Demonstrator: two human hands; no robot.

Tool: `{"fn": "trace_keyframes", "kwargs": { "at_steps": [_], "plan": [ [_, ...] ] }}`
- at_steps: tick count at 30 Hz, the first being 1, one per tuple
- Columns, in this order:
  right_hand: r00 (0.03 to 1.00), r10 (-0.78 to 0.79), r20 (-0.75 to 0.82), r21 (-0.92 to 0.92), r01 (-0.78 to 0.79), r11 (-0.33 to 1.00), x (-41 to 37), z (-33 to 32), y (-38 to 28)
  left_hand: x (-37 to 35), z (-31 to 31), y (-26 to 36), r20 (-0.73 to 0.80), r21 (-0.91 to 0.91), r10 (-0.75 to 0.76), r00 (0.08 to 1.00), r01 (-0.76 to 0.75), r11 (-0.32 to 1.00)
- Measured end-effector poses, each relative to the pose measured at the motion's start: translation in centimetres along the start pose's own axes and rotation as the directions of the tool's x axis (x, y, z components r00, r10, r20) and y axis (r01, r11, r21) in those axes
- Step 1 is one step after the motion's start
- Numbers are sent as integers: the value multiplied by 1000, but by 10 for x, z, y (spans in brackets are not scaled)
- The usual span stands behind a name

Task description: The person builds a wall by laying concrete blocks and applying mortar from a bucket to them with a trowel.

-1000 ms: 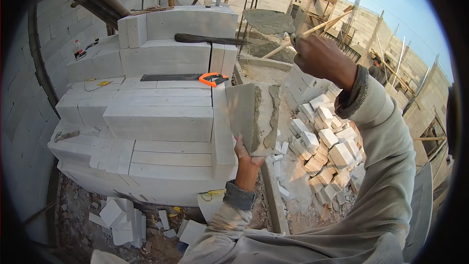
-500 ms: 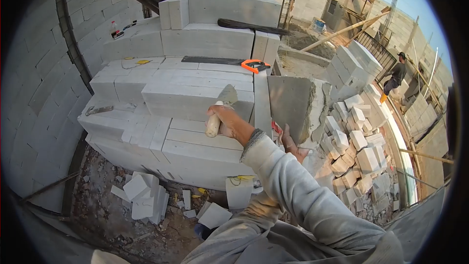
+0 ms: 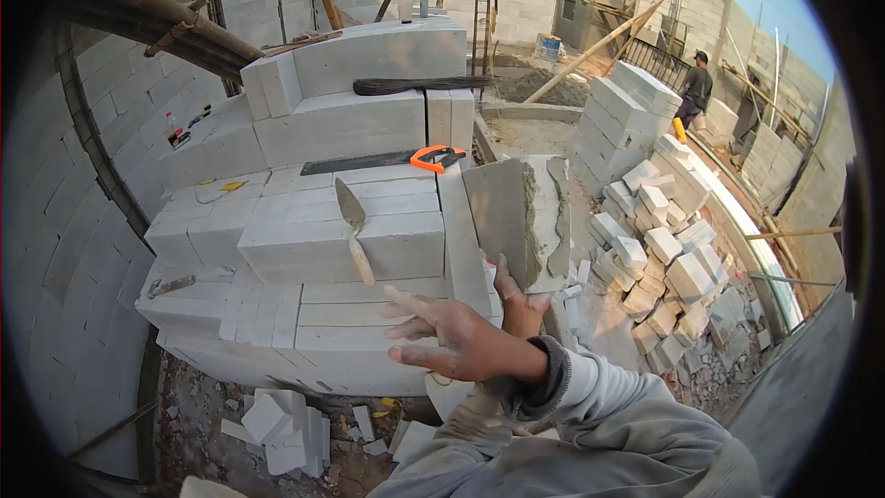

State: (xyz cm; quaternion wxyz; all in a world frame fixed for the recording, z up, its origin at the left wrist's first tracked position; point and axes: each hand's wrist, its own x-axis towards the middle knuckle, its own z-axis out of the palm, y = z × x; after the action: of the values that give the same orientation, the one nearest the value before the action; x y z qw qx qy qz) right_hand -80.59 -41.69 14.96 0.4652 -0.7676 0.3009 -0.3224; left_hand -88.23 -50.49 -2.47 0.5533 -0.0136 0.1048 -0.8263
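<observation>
Right hand (image 3: 456, 343) is empty with fingers spread wide. The trowel (image 3: 355, 232) lies up-left of it on the block stack (image 3: 277, 249), handle pointing back at it. Left hand (image 3: 518, 302) grips the mortared block (image 3: 502, 217).

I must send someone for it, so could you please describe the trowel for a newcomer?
Start at the stepped stack of pale blocks in the middle. The trowel lies on its middle step, left of the mortared block in the left hand. Unlike the orange-handled saw one step up, it has a pointed grey blade and a pale wooden handle.
</observation>
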Motion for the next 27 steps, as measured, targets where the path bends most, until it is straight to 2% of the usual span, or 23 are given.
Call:
{"fn": "trace_keyframes", "kwargs": {
  "at_steps": [3, 5, 7, 8, 9, 10, 12, 13, 14, 15, 16, 17, 19, 21, 22, 25, 26, 27],
  "plan": [
    [999, 27, 28, -132, -23, 991, -113, -96, -37, 5, 24, 9, 17, 29, -25, 1000, 25, 999],
    [961, -18, -275, 203, 77, 976, -160, -161, 34, 7, 41, 11, 34, 5, -75, 997, 75, 997],
    [852, 90, -516, 0, -105, 994, -159, -227, 123, 4, 50, 11, 43, -29, -142, 989, 143, 989],
    [863, -6, -506, -301, -170, 938, -142, -239, 145, 3, 47, 9, 30, -4, -137, 990, 137, 991],
    [880, -99, -465, -574, -214, 791, -124, -251, 163, 2, 44, 8, 18, 20, -129, 991, 129, 991],
    [883, -153, -443, -610, -172, 773, -105, -264, 188, 5, 45, 9, 15, 48, -116, 993, 115, 992],
    [888, -245, -390, -667, -89, 739, -69, -277, 227, 0, 46, 11, 185, 54, -187, 965, 180, 982],
    [870, -142, -472, -410, -74, 909, -53, -286, 234, -4, 47, 10, 268, 55, -215, 939, 207, 977],
    [859, 0, -511, -108, -65, 992, -36, -287, 228, -7, 50, 7, 179, 34, -207, 962, 204, 978],
    [854, 166, -493, 206, -71, 976, -19, -284, 230, -7, 55, 5, 86, -3, -190, 978, 191, 982],
    [864, 228, -450, 388, -40, 921, -5, -291, 252, -6, 58, 5, -3, -50, -164, 987, 163, 985],
    [872, 298, -388, 565, -30, 825, 3, -298, 288, -6, 53, 5, 3, -43, -154, 988, 154, 987],
    [903, 315, -291, 751, 11, 661, 12, -264, 320, 1, 46, 5, 20, -12, -139, 990, 140, 990],
    [935, 243, -259, 809, 72, 583, -21, -221, 319, -4, 50, 4, 14, -7, -101, 995, 101, 995],
    [938, 243, -248, 827, 74, 558, -36, -199, 318, -4, 51, 2, 17, -10, -83, 996, 84, 996],
    [940, 265, -217, 847, 46, 530, -64, -153, 310, 3, 42, 4, 31, -182, -118, 993, 122, 976],
    [943, 263, -204, 848, 36, 529, -64, -144, 306, 1, 41, -2, 41, -65, -90, 995, 92, 994],
    [948, 260, -186, 847, 21, 532, -59, -137, 302, -3, 40, -4, 50, -32, -71, 996, 73, 997]
  ]
}}
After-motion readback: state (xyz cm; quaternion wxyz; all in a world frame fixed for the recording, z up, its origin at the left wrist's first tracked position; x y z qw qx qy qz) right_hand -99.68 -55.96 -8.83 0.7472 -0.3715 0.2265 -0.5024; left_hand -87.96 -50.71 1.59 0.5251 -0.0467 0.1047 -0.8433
